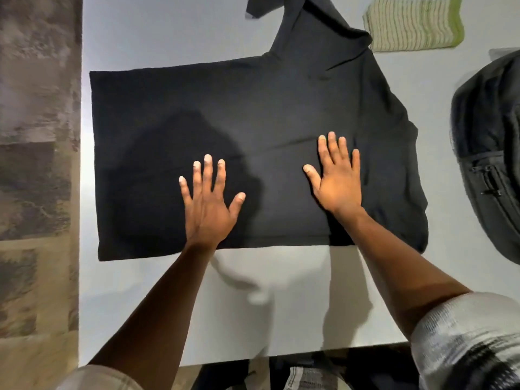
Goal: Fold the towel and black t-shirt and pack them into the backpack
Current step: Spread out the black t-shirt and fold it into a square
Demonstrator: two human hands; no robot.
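Pressing one black t-shirt (253, 122): two hands, left hand (209, 205), right hand (336, 181).

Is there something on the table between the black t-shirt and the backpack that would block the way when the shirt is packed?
Nothing visible does. The black t-shirt lies flat under both hands, and only bare table shows between its right edge and the backpack. The folded towel lies farther back, off that path.
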